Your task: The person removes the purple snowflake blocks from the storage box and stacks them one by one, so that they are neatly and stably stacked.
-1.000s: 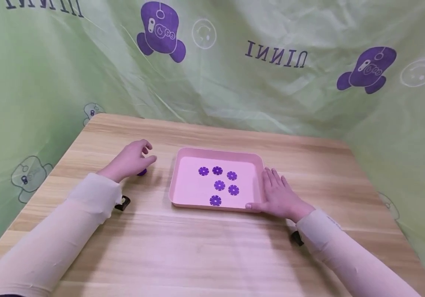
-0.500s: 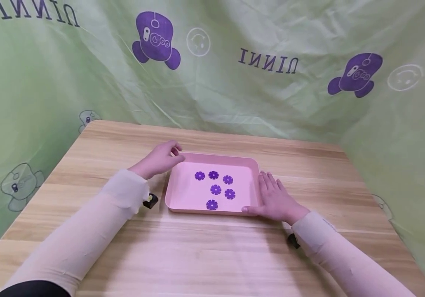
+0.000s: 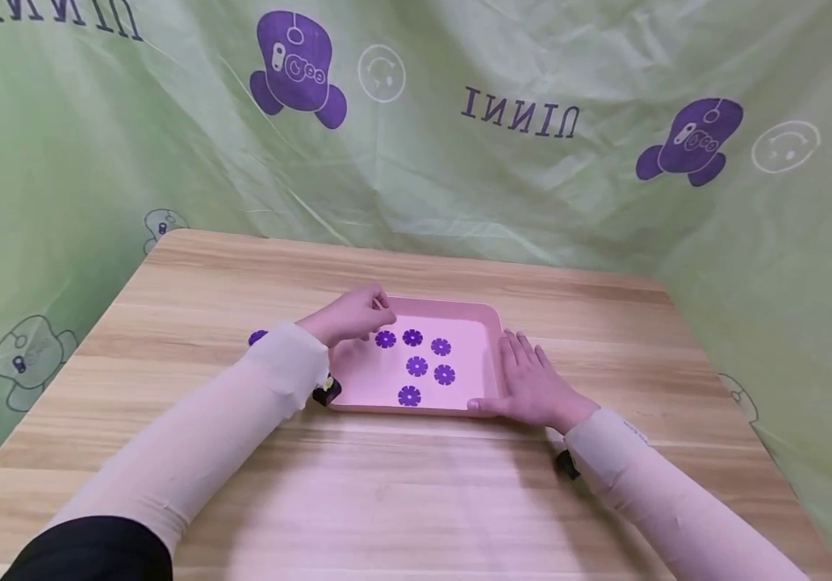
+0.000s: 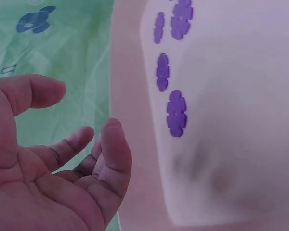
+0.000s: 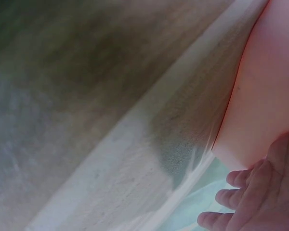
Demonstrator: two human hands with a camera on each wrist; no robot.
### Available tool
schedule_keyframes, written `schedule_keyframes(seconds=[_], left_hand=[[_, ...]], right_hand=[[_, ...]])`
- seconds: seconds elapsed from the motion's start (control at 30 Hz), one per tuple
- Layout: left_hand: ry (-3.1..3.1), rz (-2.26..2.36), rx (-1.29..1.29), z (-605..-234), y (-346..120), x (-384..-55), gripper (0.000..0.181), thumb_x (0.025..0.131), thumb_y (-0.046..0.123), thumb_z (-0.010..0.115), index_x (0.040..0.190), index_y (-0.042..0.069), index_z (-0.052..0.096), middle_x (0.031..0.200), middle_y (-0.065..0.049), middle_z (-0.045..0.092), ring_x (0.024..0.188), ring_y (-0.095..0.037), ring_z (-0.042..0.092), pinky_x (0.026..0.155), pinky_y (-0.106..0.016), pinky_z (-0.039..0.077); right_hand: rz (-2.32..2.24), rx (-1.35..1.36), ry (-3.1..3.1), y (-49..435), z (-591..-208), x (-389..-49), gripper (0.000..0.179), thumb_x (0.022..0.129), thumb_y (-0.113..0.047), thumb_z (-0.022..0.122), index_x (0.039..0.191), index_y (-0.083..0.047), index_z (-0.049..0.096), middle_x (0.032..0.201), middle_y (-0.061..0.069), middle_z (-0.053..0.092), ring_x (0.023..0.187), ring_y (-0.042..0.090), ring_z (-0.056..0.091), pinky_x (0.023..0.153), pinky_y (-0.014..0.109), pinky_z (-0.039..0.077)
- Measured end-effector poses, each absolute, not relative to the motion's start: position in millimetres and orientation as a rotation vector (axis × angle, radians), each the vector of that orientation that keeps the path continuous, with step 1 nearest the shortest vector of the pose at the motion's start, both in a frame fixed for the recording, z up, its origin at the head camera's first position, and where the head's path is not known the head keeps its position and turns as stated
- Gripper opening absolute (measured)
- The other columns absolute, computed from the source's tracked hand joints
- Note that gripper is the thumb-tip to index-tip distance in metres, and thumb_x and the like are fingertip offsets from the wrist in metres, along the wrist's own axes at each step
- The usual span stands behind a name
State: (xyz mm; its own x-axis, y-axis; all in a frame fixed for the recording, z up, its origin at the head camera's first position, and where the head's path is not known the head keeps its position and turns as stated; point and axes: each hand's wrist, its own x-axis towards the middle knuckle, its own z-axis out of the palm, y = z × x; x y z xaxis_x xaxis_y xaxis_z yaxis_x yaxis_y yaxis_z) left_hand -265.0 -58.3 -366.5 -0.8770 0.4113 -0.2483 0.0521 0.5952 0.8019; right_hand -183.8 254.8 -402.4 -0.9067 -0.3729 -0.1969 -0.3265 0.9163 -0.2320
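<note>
Over the left part of a pink tray hovers my left hand. Its fingers are loosely bent, and in the left wrist view the thumb stands apart from them with nothing between. Several purple notched discs lie flat in the tray; the nearest disc is just under the left fingertips. My right hand rests against the tray's right wall, fingers stretched along the outside and thumb on the front rim. Another purple disc is on the table left of the tray, partly hidden by the left sleeve.
The wooden table carries the tray near its middle. A green printed curtain hangs behind it and on both sides. A small black device sits under the left wrist, another device under the right.
My left hand has travelled right, from above the table beside the loose disc to above the tray. The right hand keeps its place on the tray, and the discs inside lie as before.
</note>
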Motion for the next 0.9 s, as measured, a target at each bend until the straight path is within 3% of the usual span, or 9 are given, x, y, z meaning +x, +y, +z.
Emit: schedule_keyframes(seconds=[0.17,0.4,0.7,0.9], left_hand=[[2.456,0.972,0.356,-375.0,-52.7,-269.6,0.035,0.094,0.018,0.067,0.121,-0.001,0.056,0.099,-0.013,0.069,0.073,-0.023,0.068,0.067,-0.033,0.059],[2.552,0.810,0.390,-381.2,-51.2,-277.2,0.019,0.091,0.017,0.070,0.098,0.004,0.058,0.078,-0.005,0.064,0.058,-0.016,0.061,0.055,-0.027,0.055],[2.520,0.770,0.435,-391.5,-45.9,-283.8,0.021,0.087,0.011,0.074,0.085,0.008,0.054,0.065,0.000,0.057,0.054,-0.011,0.053,0.052,-0.024,0.048],[2.548,0.721,0.451,-394.3,-41.0,-286.3,0.018,0.080,0.000,0.071,0.082,0.008,0.054,0.069,-0.003,0.055,0.057,-0.014,0.051,0.052,-0.026,0.043]], right_hand=[[-0.296,-0.512,2.821,253.6,-402.8,-182.5,0.128,0.086,-0.076,0.063,0.156,0.017,0.010,0.164,0.035,0.009,0.152,0.051,0.006,0.121,0.064,0.010],[-0.282,-0.515,2.843,254.4,-402.7,-184.8,0.128,0.085,-0.075,0.065,0.156,0.018,0.011,0.164,0.036,0.010,0.151,0.052,0.007,0.120,0.064,0.010],[-0.287,-0.520,2.833,256.1,-405.9,-184.2,0.127,0.086,-0.074,0.064,0.156,0.018,0.010,0.164,0.036,0.010,0.151,0.053,0.007,0.120,0.064,0.009],[-0.278,-0.517,2.836,256.0,-405.6,-185.7,0.127,0.086,-0.075,0.063,0.156,0.017,0.010,0.164,0.035,0.009,0.152,0.052,0.006,0.121,0.064,0.008]])
